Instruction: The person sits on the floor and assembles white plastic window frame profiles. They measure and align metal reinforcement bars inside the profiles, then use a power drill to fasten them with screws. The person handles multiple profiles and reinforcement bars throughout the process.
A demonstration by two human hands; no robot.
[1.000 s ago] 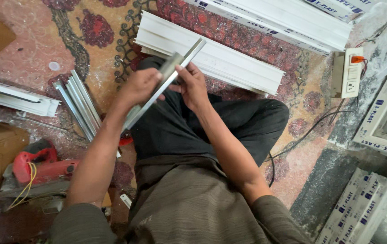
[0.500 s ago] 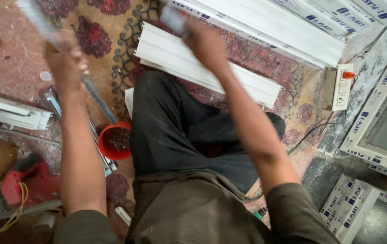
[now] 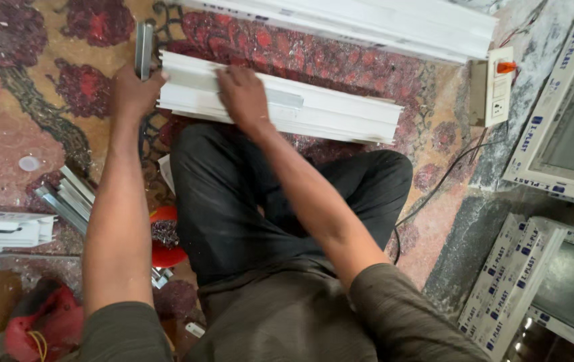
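Observation:
I sit cross-legged on a patterned carpet point(image 3: 45, 134). A short white plastic profile point(image 3: 340, 110) lies across in front of my knees. My left hand point(image 3: 133, 90) is at the profile's left end and grips a grey metal strip point(image 3: 143, 47) that points away from me. My right hand point(image 3: 242, 97) lies palm down on the profile, fingers curled over its far edge. A flat grey metal piece point(image 3: 285, 99) shows on the profile just right of that hand.
A red bowl of screws point(image 3: 165, 241) and a bundle of metal strips point(image 3: 66, 198) lie by my left knee. A red power tool point(image 3: 39, 322) sits at the lower left. Long white profiles point(image 3: 367, 20) lie beyond, with a socket box point(image 3: 495, 87) and window frames point(image 3: 562, 134) on the right.
Both hands have come down from raised positions to the white profile. The left hand carried the metal strip down to the profile's left end, and the right hand now rests on top.

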